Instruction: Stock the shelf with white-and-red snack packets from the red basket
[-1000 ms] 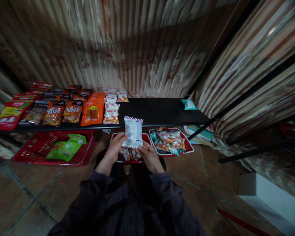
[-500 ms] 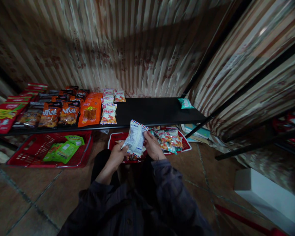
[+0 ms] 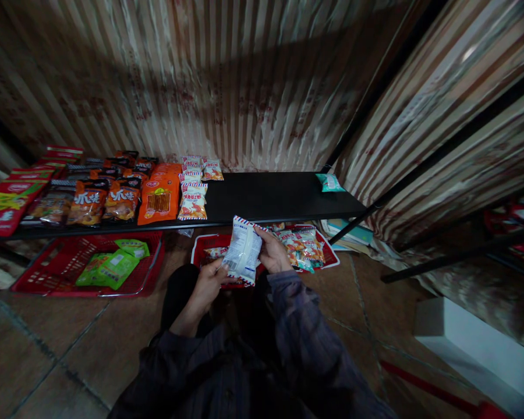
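Observation:
Between my two hands is a white snack bag (image 3: 243, 251) with a striped red-and-blue edge, its printed back facing up. My left hand (image 3: 207, 288) grips its lower left corner, and my right hand (image 3: 272, 251) is closed on its right side. Beneath it, a red basket (image 3: 199, 249) with a white rim holds more snack bags (image 3: 303, 245). Matching white-and-orange snack bags (image 3: 193, 201) lie on the black shelf (image 3: 262, 196) just ahead of my hands.
Orange, dark and red snack packs (image 3: 159, 195) fill the shelf's left part. A teal bag (image 3: 330, 183) lies at its right end. Below left, another red basket (image 3: 151, 273) holds green packs (image 3: 113, 267). A black post (image 3: 353, 227) and a white box (image 3: 475, 343) are at right.
The snack bag has turned slightly and dipped in my hands. My right hand has shifted up along its edge. The shelf's contents look the same.

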A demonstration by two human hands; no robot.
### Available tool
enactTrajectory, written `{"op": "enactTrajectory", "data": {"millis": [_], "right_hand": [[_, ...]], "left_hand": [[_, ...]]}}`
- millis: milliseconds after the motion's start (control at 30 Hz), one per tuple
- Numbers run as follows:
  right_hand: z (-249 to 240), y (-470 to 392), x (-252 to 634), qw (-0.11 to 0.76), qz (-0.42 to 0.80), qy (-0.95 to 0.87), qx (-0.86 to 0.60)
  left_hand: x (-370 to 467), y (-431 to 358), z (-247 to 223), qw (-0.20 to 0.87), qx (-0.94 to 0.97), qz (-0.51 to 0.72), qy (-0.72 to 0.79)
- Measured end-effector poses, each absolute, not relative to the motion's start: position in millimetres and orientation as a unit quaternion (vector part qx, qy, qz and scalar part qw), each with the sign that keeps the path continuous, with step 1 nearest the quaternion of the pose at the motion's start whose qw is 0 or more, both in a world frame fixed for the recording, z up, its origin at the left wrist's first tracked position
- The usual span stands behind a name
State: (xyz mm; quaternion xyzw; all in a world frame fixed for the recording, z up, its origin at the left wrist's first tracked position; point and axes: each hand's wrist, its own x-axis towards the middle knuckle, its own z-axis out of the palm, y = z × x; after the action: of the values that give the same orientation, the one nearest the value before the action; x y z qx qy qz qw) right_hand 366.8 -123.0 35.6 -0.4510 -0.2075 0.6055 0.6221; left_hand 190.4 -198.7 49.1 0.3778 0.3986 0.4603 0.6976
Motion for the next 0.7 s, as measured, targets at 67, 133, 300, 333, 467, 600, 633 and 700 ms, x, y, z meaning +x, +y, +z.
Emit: {"op": "enactTrajectory", "data": {"millis": [67,133,300,333,467,600,633,700], "right_hand": [[33,-122,366,0.618,0.606,-0.216,-0.451],[31,-121,364,0.618,0.600,-0.234,-0.450],[34,-124,354,0.642,0.542,-0.264,-0.475],[35,-127,352,0.653,0.512,-0.274,-0.486],[37,-138,343,0.671,0.391,-0.379,-0.503],[40,-147,339,0.625,0.337,-0.467,-0.527],[41,-149,339,0.613,0.309,-0.486,-0.540],[44,-151,338,0.592,0.237,-0.521,-0.568]], "left_hand": [[190,-200,48,0.700,0.372,0.461,0.400],[189,-201,47,0.702,0.369,0.461,0.398],[184,-199,42,0.698,0.363,0.467,0.404],[182,-198,42,0.696,0.361,0.471,0.405],[179,-195,43,0.689,0.350,0.482,0.412],[179,-194,44,0.690,0.342,0.490,0.408],[179,-194,44,0.689,0.341,0.493,0.407],[180,-194,44,0.687,0.338,0.497,0.408]]}}
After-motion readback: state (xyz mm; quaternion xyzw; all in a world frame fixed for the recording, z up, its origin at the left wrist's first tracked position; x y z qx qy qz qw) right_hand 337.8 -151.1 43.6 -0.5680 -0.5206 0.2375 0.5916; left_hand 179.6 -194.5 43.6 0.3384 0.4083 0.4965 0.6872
